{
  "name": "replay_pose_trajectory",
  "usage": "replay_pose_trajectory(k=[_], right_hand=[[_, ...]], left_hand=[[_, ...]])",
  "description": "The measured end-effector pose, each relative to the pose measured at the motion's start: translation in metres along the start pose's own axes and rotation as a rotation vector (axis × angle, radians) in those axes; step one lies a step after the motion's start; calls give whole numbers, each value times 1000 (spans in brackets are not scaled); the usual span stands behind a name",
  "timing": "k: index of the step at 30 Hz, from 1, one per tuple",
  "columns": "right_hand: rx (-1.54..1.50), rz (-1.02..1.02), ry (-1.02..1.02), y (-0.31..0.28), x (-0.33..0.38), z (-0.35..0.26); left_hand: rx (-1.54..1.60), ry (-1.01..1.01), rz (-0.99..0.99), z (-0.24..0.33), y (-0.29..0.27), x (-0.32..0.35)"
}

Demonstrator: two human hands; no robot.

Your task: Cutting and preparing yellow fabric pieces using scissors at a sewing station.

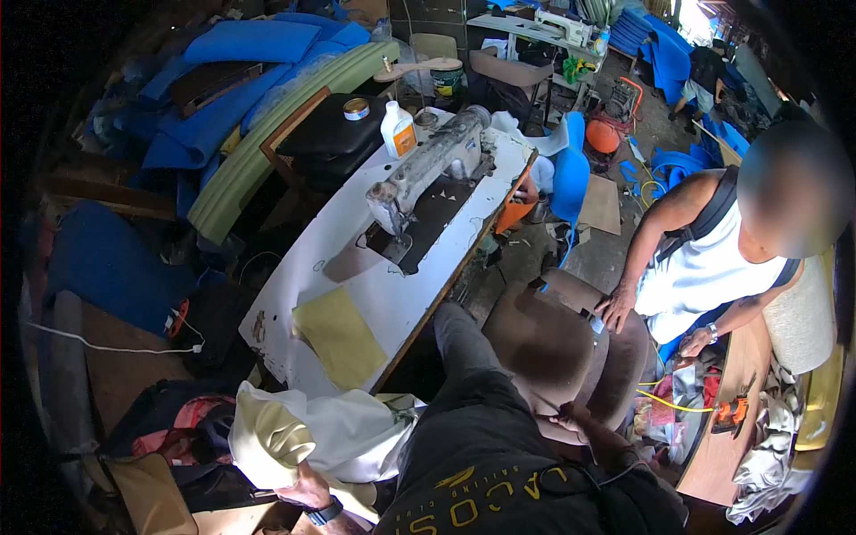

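From my head view, the pale cloth (343,432) lies lower left, its long axis running roughly sideways; the left hand (308,488), nearer, grips its bunched left end. The right hand (571,419) sits well apart, beside the brown padded seat (539,339); I can't tell whether it holds anything. Yellow lettering marks the dark shirt (522,450); the white bottle (398,132) on the surface (290,290) carries an orange label.

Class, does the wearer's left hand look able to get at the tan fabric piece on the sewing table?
Probably not immediately: the left hand holds cream fabric, though the tan fabric piece lies uncovered nearby on the sewing table.
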State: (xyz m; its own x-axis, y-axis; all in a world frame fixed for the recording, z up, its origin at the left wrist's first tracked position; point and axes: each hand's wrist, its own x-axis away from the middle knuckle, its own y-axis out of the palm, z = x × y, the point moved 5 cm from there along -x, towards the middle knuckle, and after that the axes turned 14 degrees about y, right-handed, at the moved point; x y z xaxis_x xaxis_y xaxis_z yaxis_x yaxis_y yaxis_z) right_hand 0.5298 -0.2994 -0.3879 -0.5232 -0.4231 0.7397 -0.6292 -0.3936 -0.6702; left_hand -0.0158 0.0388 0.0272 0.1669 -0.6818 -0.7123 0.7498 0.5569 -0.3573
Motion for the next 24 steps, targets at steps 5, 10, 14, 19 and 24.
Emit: replay_pose_trajectory(k=[5,10,14,19,24], right_hand=[[-726,152,-4,-119,31,-88],[-838,282,-42,-276,-56,-181],[-938,557,-181,-449,-177,-236],[-693,765,-157,-604,-318,-287],[-571,768,-216,-641,-366,-308]], left_hand=[[52,-117,-6,-10,49,-14],[54,-169,9,-45,126,-12],[-116,-47,80,-107,197,14],[-970,392,201,-161,282,87],[-904,-94,-56,-203,307,98]])
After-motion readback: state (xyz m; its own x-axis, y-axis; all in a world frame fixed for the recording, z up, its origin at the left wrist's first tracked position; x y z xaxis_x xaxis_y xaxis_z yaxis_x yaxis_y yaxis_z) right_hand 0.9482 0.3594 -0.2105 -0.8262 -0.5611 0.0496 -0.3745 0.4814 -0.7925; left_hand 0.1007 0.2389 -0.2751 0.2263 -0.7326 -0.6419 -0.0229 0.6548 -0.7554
